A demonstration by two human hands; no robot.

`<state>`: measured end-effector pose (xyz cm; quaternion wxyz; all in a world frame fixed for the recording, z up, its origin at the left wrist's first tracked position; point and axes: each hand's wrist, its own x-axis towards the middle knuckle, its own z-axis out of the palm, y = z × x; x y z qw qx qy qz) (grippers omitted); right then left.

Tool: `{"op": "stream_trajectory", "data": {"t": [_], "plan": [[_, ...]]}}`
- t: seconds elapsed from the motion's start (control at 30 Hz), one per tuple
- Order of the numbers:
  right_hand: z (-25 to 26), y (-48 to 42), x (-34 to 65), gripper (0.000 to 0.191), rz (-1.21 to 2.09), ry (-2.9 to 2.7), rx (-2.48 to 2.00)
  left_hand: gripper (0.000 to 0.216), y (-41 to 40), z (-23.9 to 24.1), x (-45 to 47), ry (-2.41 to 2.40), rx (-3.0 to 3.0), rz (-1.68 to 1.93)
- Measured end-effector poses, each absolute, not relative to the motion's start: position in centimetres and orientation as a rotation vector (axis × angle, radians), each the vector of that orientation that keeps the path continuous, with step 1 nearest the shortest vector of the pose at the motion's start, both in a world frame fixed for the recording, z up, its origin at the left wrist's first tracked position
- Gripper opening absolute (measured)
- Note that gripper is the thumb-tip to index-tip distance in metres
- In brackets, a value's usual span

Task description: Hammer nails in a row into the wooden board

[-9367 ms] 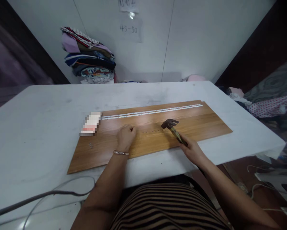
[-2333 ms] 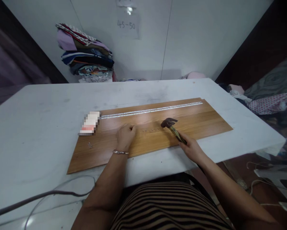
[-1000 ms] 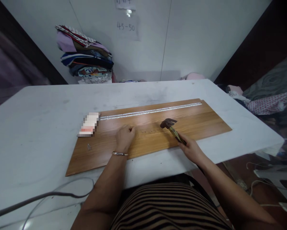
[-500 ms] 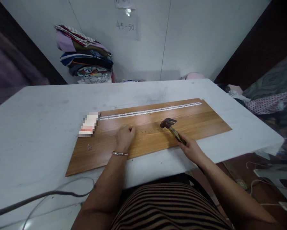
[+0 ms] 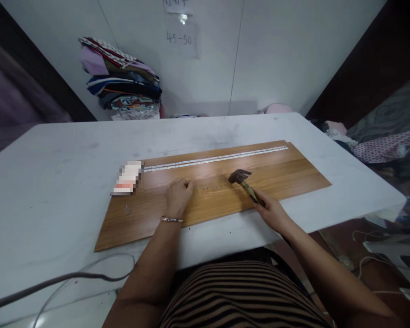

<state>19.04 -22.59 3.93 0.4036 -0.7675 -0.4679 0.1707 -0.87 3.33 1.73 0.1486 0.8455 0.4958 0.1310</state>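
Note:
In my right hand (image 5: 272,213) is a claw hammer (image 5: 248,187), gripped by its handle, with the dark head just over the wooden board (image 5: 280,180). My left hand (image 5: 178,195) rests on the board, fingers curled closed; whatever they may hold is hidden from me. Between the hammer head and that hand, a short row of small dark marks or nail heads (image 5: 214,187) runs along the board. A few loose nails (image 5: 127,209) lie near the board's left end. Two silvery strips (image 5: 215,157) run lengthwise near its far edge.
A blurred-out flat rectangular object (image 5: 127,177) sits on the board's far left corner. The white table (image 5: 64,182) carries a dark cable (image 5: 71,276) at front left. Folded fabrics (image 5: 122,82) are stacked against the back wall. More cloth (image 5: 389,143) lies beyond the right edge.
Hardly anything differs. The hammer head has shifted very slightly, and my left hand stays in place on the board.

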Motion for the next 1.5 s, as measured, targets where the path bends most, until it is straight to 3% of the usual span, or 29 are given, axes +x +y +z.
{"op": "stream_trajectory", "data": {"t": [1.5], "plan": [[4.25, -22.53, 19.00, 0.059, 0.441, -1.178, -1.920, 0.035, 3.12, 2.11, -0.88, 1.407, 2.414, 0.401]]}}
